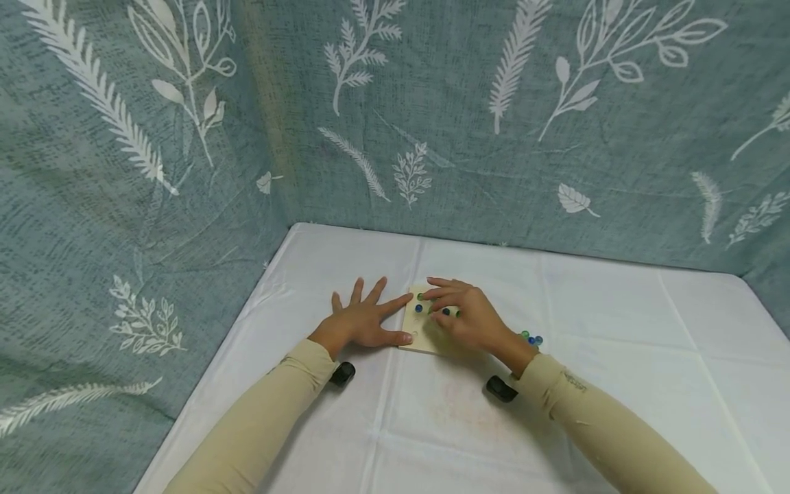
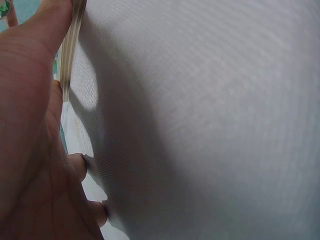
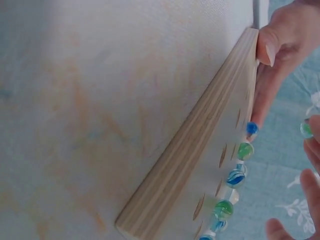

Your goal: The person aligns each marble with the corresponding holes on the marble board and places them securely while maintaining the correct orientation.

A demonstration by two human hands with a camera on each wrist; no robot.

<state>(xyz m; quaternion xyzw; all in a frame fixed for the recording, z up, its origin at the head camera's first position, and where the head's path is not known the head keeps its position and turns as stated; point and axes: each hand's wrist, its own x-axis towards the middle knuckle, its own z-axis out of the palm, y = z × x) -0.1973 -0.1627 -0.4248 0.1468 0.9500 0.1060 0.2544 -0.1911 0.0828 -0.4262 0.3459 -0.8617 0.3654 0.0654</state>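
Observation:
A pale plywood board (image 1: 426,343) with round hollows lies on the cloth, and green and blue glass marbles (image 1: 418,308) sit in some of them. My left hand (image 1: 364,324) is spread flat beside it, thumb and index fingertip on the board's left edge. Above the board, my right hand (image 1: 472,317) pinches a green marble (image 3: 306,129) between thumb and finger. In the right wrist view, a row of marbles (image 3: 223,209) stands along the board's far side, with vacant hollows nearer the camera. The left wrist view shows the board's layered edge (image 2: 75,45) against my left hand.
Several loose marbles (image 1: 532,339) lie on the white cloth (image 1: 617,384) right of the board, close to my right wrist. A dark wrist device (image 1: 501,389) sits under each forearm. Grey-green leaf-patterned curtains (image 1: 444,137) hang behind and to the left.

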